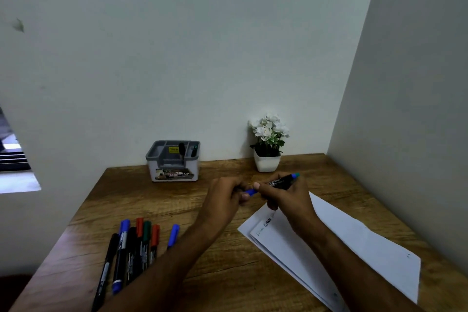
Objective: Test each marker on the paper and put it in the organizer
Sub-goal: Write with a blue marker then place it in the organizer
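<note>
Above the desk, my right hand (283,197) grips the black barrel of a blue marker (282,181), its blue end pointing up and right. My left hand (225,195) pinches the marker's blue cap (251,192); I cannot tell whether the cap is on or off. White paper (354,243) with a few scribbles lies beneath my right forearm. The grey and white organizer (173,164) stands at the back against the wall with two markers upright in it. Several markers (134,248) with blue, red, green and black caps lie at the desk's left front.
A white pot of white flowers (268,145) stands at the back, right of the organizer. The wooden desk (215,261) is closed in by a wall behind and another on the right. Its left edge drops off near the loose markers.
</note>
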